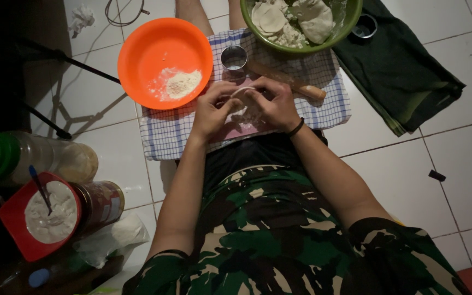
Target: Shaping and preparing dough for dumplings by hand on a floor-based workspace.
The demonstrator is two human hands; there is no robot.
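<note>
Down at our far left a red container (28, 240) of white filling stands with a blue-handled spoon (40, 188) stuck in it, beside a green-lidded plastic jar (34, 158) lying on its side, both within an arm's sweep. Further along, an orange bowl (165, 63) with a small heap of flour sits on the corner of the blue checked cloth (165, 139), close enough for dusting. Our left hand (212, 112) and right hand (275, 105) meet over the middle of the cloth, fingers curled in and pinching the rim of a small white dough round (241, 94) held between them (how far it is folded, we cannot tell). Just beyond stands a round metal cutter (234, 57), and a wooden rolling pin (290, 82) lies angled behind the right hand. At the top, a green bowl (350, 19) keeps more dough and cut rounds ready. To its right a dark green towel (405, 82) lies on the white tiles.
</note>
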